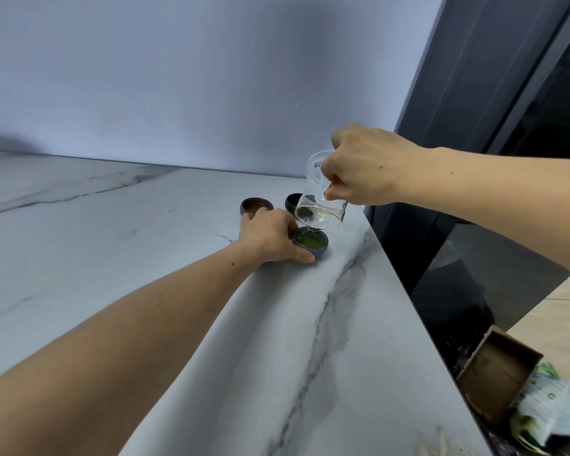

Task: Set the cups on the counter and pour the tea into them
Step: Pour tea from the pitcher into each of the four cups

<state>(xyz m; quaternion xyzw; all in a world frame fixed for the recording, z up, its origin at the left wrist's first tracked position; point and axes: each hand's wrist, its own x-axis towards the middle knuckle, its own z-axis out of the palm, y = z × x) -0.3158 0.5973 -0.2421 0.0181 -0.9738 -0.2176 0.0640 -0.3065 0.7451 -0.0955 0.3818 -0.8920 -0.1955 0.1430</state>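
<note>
On the marble worktop (145, 258), near its right edge, three small cups sit in a loose cluster. Near cup (311, 242): blue-grey, holds greenish tea. Left hand (270, 236) cups it from the left, thumb on the near side, fingers curled round the wall. Right hand (362, 166) grips a glass pitcher (320, 199) from above, tipped steeply, spout down over the near cup; a thin stream runs into it, little tea left inside. Brown cup (256, 206) sits just beyond the left hand, some liquid in it. Dark cup (293, 202) is further right, partly hidden behind the pitcher; contents can't tell. Cardboard box (497, 380) on the floor, far right, below the worktop edge.
</note>
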